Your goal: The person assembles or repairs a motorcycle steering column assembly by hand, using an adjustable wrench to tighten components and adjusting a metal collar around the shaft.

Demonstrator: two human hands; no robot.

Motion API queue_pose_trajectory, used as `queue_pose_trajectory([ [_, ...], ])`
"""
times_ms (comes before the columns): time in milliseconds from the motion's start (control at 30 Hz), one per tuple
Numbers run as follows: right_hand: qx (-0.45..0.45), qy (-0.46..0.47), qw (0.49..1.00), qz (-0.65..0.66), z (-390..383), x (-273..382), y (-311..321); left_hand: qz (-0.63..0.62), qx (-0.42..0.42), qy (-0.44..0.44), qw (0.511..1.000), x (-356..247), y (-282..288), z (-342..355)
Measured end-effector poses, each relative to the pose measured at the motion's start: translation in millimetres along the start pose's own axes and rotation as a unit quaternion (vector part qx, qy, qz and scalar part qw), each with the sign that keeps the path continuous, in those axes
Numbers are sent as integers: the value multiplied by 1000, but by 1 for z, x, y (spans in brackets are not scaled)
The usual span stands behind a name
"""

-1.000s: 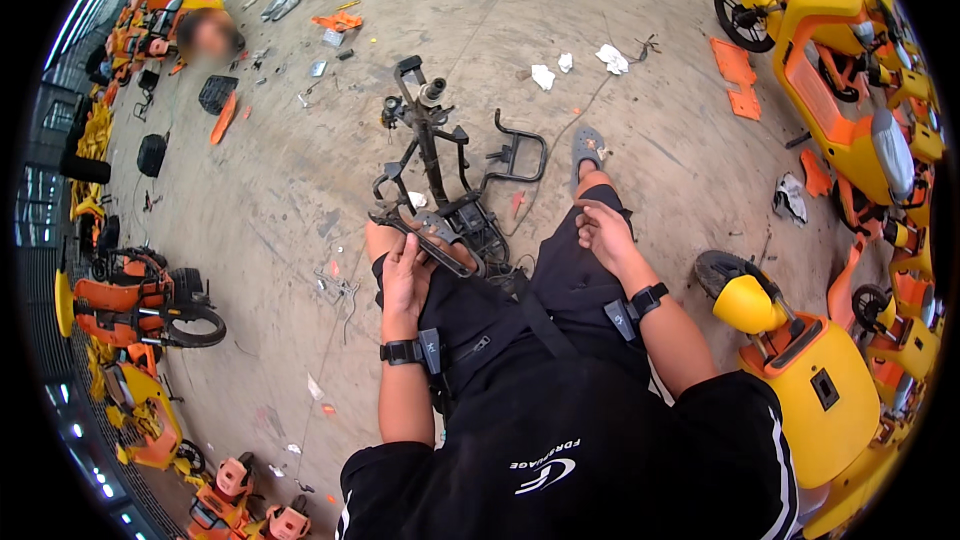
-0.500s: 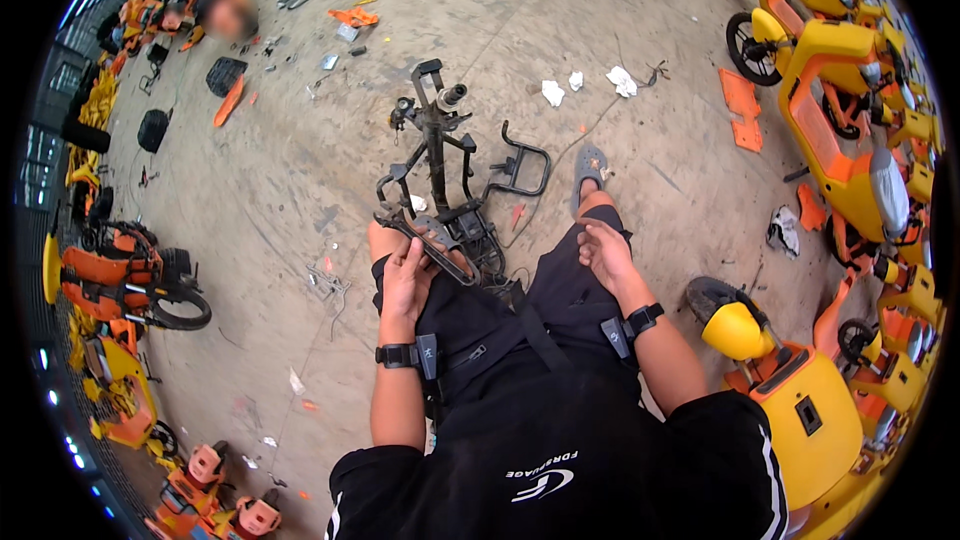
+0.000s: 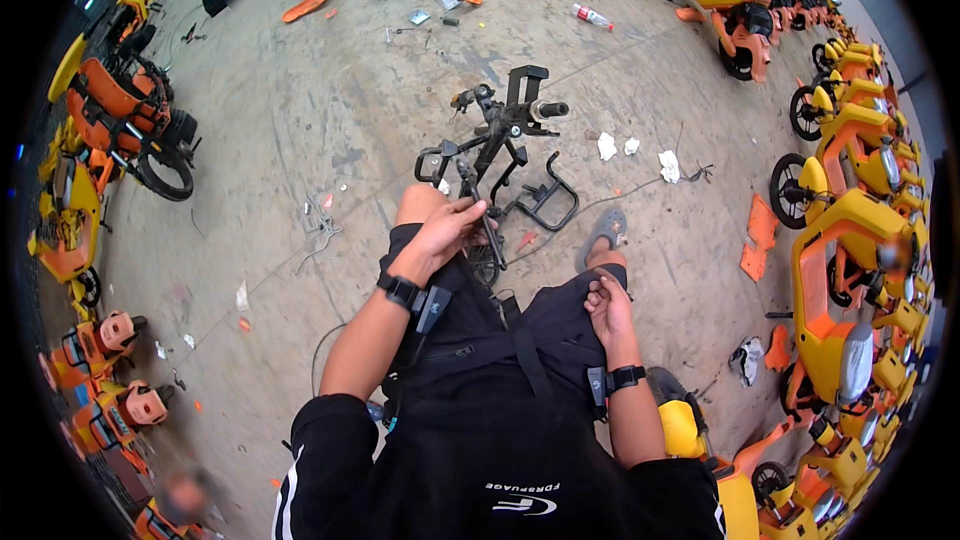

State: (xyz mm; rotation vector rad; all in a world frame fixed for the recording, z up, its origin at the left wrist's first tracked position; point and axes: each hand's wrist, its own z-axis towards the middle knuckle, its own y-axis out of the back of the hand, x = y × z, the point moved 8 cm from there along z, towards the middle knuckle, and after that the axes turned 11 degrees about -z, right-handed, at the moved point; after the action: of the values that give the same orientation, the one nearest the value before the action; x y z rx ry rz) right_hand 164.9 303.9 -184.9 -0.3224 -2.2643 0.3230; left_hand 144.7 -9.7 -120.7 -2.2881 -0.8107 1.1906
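Note:
A bare black scooter frame (image 3: 490,148) stands on the floor between my legs, its steering tube tilted toward the upper right. My left hand (image 3: 452,230) is closed around a slim black metal bar (image 3: 499,249) at the near side of the frame. The fingers hide the bar's middle, so I cannot tell whether it is fixed to the frame. Over my right thigh rests my right hand (image 3: 609,310), fingers loosely bent and apart, with nothing seen in it. A black tubular bracket (image 3: 557,198) lies just right of the frame.
Yellow-orange scooters (image 3: 850,270) line the right side; an orange one with a black wheel (image 3: 165,172) is at the left. White paper scraps (image 3: 669,167), a thin cable (image 3: 632,185), an orange panel (image 3: 759,238) and a plastic bottle (image 3: 593,17) lie on the floor.
My view has swung, so the frame appears farther right. My left hand has closed more firmly around the black bar, which now stands steeper. My right hand has lowered onto the thigh, its fingers more bent.

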Motion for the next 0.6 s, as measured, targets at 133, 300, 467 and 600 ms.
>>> queue_pose_trajectory([
  [133, 2, 2, 1000, 2, 1, 1, 3, 18, -15, 12, 1000, 11, 4, 26],
  [300, -7, 10, 1000, 3, -1, 4, 7, 13, 17, 33, 999, 26, 5, 35],
  [467, -3, 8, 1000, -1, -1, 3, 9, 35, 14, 33, 999, 31, 2, 38],
  [600, -4, -2, 1000, -8, -2, 3, 4, 46, 10, 34, 998, 30, 6, 36],
])
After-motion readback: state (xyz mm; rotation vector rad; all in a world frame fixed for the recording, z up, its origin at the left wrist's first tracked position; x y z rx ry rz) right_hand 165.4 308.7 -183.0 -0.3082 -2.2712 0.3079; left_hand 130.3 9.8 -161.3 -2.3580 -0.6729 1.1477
